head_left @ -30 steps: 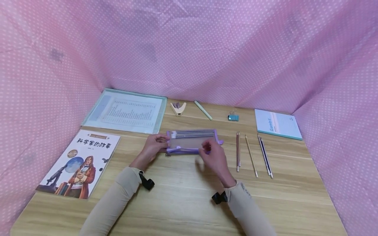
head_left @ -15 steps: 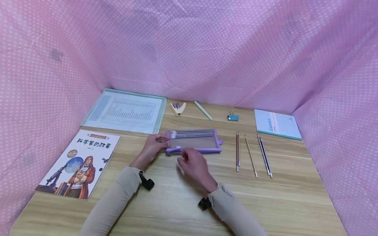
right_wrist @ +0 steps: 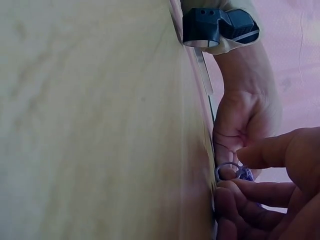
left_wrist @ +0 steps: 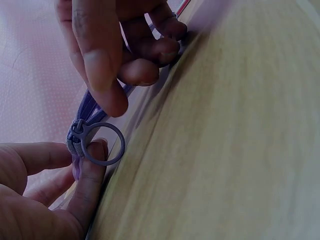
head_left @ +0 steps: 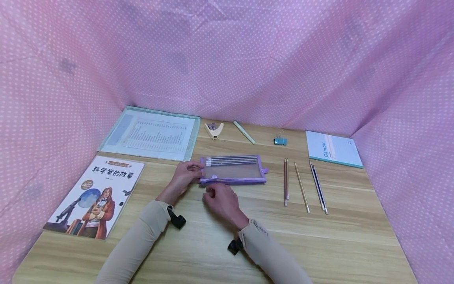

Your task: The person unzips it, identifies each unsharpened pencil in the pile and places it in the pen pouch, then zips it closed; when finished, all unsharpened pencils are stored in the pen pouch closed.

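Observation:
A mesh pencil pouch with purple edges lies mid-table, several dark pencils showing along its far side. My left hand pinches the pouch's left end between thumb and fingers. At that same end, in the left wrist view, hangs a zipper pull with a large ring. My right hand is at the pouch's near left corner, its fingers partly curled. Its fingertips are just off the ring, which is in full view and not gripped. Part of the zipper is open.
Several pencils lie right of the pouch. Behind it are a stapler, a pale green pen and a teal binder clip. A notebook sits back right; a document folder and a book lie left.
My right hand has moved left along the pouch's near edge, from its right part to the zipper pull at the left end. My left hand and the pouch have stayed put.

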`<state>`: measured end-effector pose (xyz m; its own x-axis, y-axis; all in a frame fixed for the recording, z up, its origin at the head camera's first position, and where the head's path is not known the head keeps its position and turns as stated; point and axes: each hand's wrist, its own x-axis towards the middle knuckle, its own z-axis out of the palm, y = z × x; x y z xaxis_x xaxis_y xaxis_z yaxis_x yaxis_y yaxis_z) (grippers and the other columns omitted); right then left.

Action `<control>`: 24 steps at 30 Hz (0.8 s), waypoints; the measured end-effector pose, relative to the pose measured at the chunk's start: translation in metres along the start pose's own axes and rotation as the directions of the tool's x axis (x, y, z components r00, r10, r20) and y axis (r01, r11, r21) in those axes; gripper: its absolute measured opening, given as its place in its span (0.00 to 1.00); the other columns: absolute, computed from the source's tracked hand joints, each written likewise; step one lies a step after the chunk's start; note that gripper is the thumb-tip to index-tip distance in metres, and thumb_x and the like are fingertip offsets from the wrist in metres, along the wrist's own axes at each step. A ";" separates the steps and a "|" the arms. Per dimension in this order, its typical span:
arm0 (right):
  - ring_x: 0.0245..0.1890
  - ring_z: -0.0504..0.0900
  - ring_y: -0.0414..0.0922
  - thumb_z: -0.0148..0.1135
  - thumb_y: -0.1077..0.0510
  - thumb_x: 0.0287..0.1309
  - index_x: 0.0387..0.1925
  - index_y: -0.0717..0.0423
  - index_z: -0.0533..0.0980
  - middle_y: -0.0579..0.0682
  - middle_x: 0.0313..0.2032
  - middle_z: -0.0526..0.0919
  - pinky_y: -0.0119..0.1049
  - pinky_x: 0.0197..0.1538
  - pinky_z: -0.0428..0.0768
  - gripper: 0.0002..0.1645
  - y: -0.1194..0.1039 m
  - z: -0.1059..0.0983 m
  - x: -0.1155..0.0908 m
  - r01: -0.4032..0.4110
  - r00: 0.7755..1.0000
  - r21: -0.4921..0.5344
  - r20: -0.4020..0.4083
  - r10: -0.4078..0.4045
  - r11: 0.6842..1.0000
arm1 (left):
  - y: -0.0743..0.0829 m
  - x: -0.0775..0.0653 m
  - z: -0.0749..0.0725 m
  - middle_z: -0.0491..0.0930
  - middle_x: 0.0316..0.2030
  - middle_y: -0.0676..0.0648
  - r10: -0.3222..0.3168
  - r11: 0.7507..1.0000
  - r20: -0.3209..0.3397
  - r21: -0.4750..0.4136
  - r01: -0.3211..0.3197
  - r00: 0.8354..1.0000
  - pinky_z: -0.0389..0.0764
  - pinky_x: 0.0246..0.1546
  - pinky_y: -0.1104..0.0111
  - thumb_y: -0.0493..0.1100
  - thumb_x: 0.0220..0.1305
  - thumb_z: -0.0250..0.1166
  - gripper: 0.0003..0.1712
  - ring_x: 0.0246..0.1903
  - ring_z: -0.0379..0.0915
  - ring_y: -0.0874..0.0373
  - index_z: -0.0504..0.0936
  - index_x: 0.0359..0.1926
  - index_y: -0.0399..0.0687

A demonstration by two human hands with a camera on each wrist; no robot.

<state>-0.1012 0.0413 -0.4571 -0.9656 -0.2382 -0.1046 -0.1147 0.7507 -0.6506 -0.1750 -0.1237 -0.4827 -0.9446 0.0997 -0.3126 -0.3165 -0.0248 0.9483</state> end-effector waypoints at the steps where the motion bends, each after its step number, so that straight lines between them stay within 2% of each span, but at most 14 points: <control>1: 0.25 0.71 0.38 0.65 0.55 0.57 0.28 0.49 0.81 0.40 0.22 0.74 0.29 0.25 0.66 0.04 0.000 0.000 0.001 -0.002 1.000 0.001 0.003 0.002 1.000 | 0.000 0.000 0.000 0.82 0.25 0.56 -0.002 1.000 -0.002 0.000 0.002 1.000 0.85 0.30 0.74 0.23 0.55 0.65 0.21 0.29 0.80 0.64 0.76 0.52 0.22; 7: 0.21 0.67 0.37 0.64 0.55 0.58 0.20 0.47 0.73 0.38 0.18 0.66 0.29 0.24 0.60 0.13 0.002 0.003 0.005 -0.004 1.000 0.004 0.021 0.004 1.000 | 0.000 0.000 0.000 0.83 0.28 0.54 -0.011 1.000 -0.002 0.021 0.011 1.000 0.85 0.31 0.73 0.23 0.56 0.64 0.21 0.31 0.82 0.62 0.76 0.53 0.22; 11: 0.19 0.65 0.37 0.65 0.54 0.58 0.19 0.47 0.70 0.38 0.17 0.64 0.30 0.23 0.59 0.15 0.000 0.005 0.006 -0.011 1.000 -0.014 0.010 0.011 1.000 | 0.001 -0.001 -0.001 0.83 0.29 0.52 -0.017 1.000 -0.003 0.022 0.017 1.000 0.85 0.32 0.73 0.24 0.57 0.65 0.21 0.33 0.83 0.59 0.76 0.52 0.23; 17: 0.20 0.64 0.39 0.65 0.46 0.58 0.23 0.46 0.73 0.40 0.18 0.62 0.32 0.23 0.58 0.14 -0.006 0.010 0.006 -0.034 0.999 -0.030 -0.006 0.034 0.999 | -0.001 -0.002 -0.002 0.84 0.29 0.50 0.001 1.000 -0.015 0.009 0.000 1.000 0.85 0.32 0.73 0.24 0.55 0.66 0.20 0.32 0.81 0.61 0.77 0.51 0.23; 21: 0.22 0.68 0.41 0.66 0.42 0.57 0.21 0.46 0.74 0.40 0.19 0.64 0.33 0.22 0.61 0.18 -0.009 0.012 0.006 -0.043 0.997 -0.044 -0.062 0.040 0.998 | -0.002 -0.002 -0.002 0.83 0.27 0.54 0.017 1.000 -0.002 0.002 -0.017 1.000 0.85 0.32 0.73 0.24 0.55 0.66 0.21 0.32 0.82 0.59 0.76 0.51 0.22; 24: 0.22 0.70 0.40 0.66 0.41 0.58 0.22 0.45 0.80 0.40 0.18 0.66 0.32 0.22 0.63 0.16 -0.009 0.014 0.008 -0.060 0.993 -0.033 -0.103 0.057 0.998 | -0.003 -0.002 -0.001 0.83 0.26 0.54 0.031 0.999 0.013 -0.010 -0.031 0.999 0.85 0.32 0.73 0.24 0.55 0.66 0.22 0.31 0.82 0.61 0.75 0.52 0.20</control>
<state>-0.1042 0.0238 -0.4623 -0.9894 -0.1306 -0.0634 -0.0638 0.7834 -0.6182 -0.1727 -0.1250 -0.4847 -0.9529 0.1117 -0.2820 -0.2876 -0.0375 0.9570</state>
